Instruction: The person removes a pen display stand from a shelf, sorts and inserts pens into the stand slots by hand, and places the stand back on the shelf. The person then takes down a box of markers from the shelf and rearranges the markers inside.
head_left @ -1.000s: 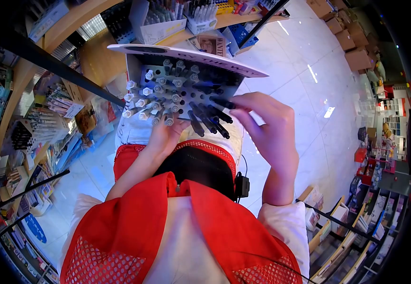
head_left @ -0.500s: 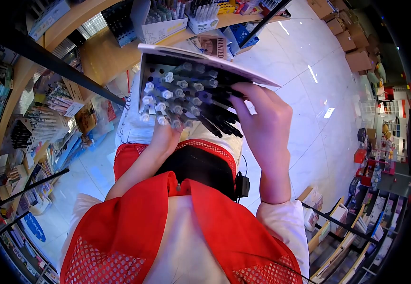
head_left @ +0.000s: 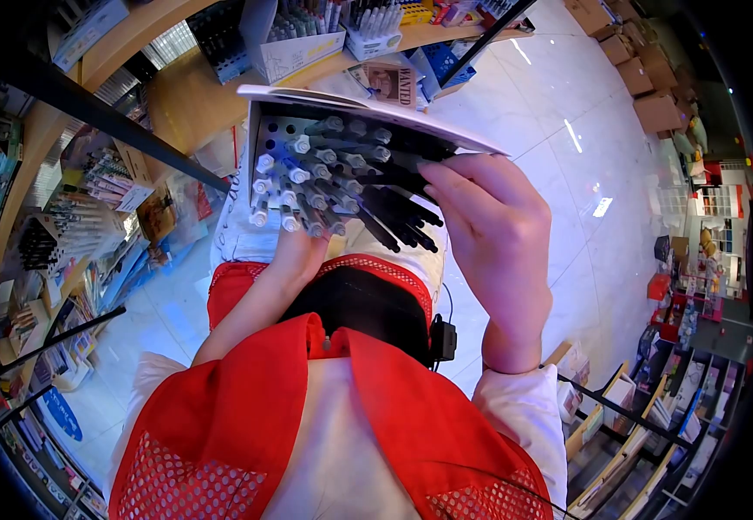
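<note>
White card forms the single display box (head_left: 255, 143), located above the wearer's lap, with a raised panel (head_left: 372, 109) along its far side. It holds roughly twenty pale-tipped pens (head_left: 298, 175) and a cluster of several black pens (head_left: 402, 217); overlap prevents an exact count of either. At least two round holes (head_left: 290, 129) are visible at the far left of the box.

Two hands are present. The left hand (head_left: 301, 255) is at the near side of the box, its fingers hidden by pens and card; how far open it is, and its grip, cannot be told. The right hand (head_left: 499, 212) is at the right end, fingers bent, thumb and index finger drawn close together at the black pens; whether a pen is pinched is hard to make out.

One black device (head_left: 443, 341) is at the waist beside the red vest (head_left: 229, 407). Beyond the box, a wooden shelf (head_left: 190, 91) bears pen boxes, cut off at the upper edge. One poster (head_left: 391, 84) reads "WANTED". Lettering on the raised panel is unreadable, as is that on the blue oval sign (head_left: 62, 413) at lower left.
</note>
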The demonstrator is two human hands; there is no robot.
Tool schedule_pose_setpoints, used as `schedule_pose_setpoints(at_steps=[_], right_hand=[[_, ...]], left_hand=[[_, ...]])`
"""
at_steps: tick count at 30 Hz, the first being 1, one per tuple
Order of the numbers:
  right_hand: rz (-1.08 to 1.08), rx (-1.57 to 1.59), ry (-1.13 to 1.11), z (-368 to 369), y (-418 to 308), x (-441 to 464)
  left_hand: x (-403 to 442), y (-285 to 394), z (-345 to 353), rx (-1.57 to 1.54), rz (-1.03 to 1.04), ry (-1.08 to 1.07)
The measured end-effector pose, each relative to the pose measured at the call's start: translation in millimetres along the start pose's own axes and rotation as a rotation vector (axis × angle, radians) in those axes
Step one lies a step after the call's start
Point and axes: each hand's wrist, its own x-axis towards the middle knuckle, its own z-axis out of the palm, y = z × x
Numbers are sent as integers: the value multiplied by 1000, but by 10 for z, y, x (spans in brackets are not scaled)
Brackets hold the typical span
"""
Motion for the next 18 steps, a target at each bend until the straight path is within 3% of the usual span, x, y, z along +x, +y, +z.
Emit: schedule_pose_setpoints(at_steps=[4,7,18], right_hand=[[13,-36,-18,-30,-19,-12],[40,-80,-3,-47,-19,-33],[-94,47,-66,46,-26,-61]], left_hand=[[4,-17,-15,-23,-38,78],[3,1,-16,-86,-26,-23],[5,17,-4,17,-1,23]])
